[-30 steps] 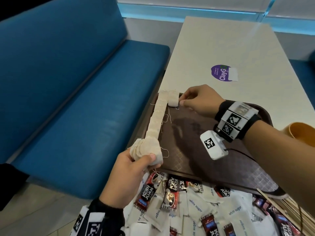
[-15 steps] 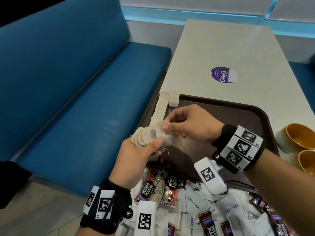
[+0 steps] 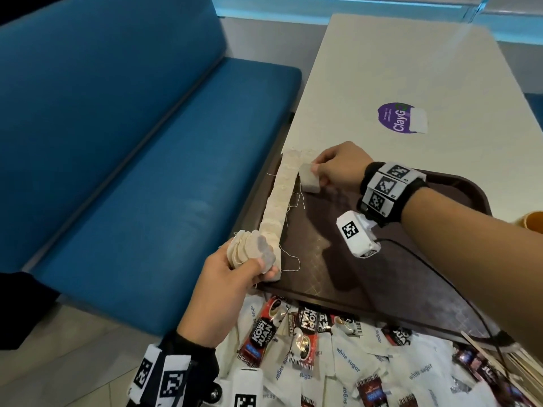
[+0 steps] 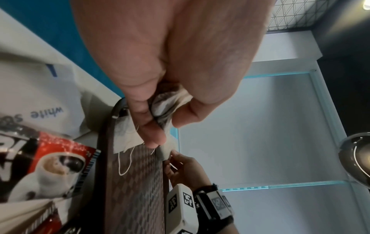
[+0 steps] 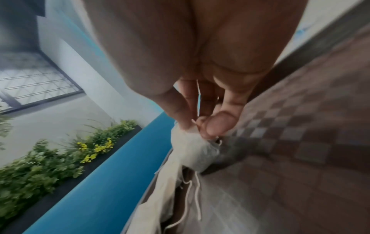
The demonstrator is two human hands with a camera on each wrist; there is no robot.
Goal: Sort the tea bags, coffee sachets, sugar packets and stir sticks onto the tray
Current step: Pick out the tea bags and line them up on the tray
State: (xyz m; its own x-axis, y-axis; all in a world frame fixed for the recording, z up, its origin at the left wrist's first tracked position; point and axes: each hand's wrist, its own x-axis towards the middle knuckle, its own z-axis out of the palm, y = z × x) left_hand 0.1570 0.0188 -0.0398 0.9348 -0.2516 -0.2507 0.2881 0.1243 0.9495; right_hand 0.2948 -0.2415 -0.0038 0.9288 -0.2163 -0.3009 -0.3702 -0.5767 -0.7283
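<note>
A brown tray (image 3: 338, 277) lies on the pale table. Along its left edge runs a row of beige tea bags (image 3: 280, 195). My left hand (image 3: 235, 277) grips a fanned stack of tea bags (image 3: 249, 251) at the tray's near-left corner; in the left wrist view the stack of tea bags (image 4: 166, 102) sits between thumb and fingers. My right hand (image 3: 332, 168) pinches one tea bag (image 3: 309, 182) at the far-left corner, beside the row's far end; in the right wrist view that tea bag (image 5: 192, 150) hangs just over the tray floor (image 5: 290, 142).
Coffee sachets (image 3: 258, 336) and white sugar packets (image 3: 346, 362) lie heaped in front of the tray. Wooden stir sticks (image 3: 520, 365) lie at the near right. An orange cup (image 3: 531, 221) stands right of the tray. A blue bench (image 3: 147, 171) runs along the left.
My right hand took a tea bag from the stack in my left hand and carried it to the tray's far-left corner. The left hand stayed at the near-left corner.
</note>
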